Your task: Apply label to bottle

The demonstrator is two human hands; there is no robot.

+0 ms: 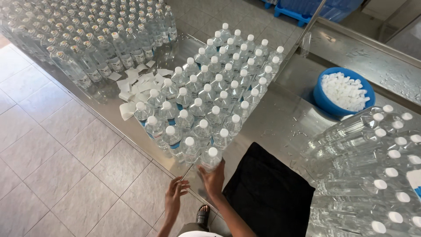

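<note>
capped bottle (211,158) | right grip (213,179) just below, touching | left grip (174,196) apart

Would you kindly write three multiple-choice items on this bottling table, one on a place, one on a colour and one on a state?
1. Where is the round blue plastic bowl of white caps?
A. on the tiled floor
B. on the steel table right of the capped bottle cluster
C. on the black cloth

2. What colour are the caps on the clear plastic bottles standing in the cluster?
A. white
B. red
C. green

3. What is the right hand doing?
A. resting on the floor
B. holding a cap
C. touching the nearest bottle

Answers: 1 B, its rim sits on bare steel beside the cluster. 2 A, every top shows white. 3 C, its fingers meet that bottle's base, while the left hand hovers open.
</note>
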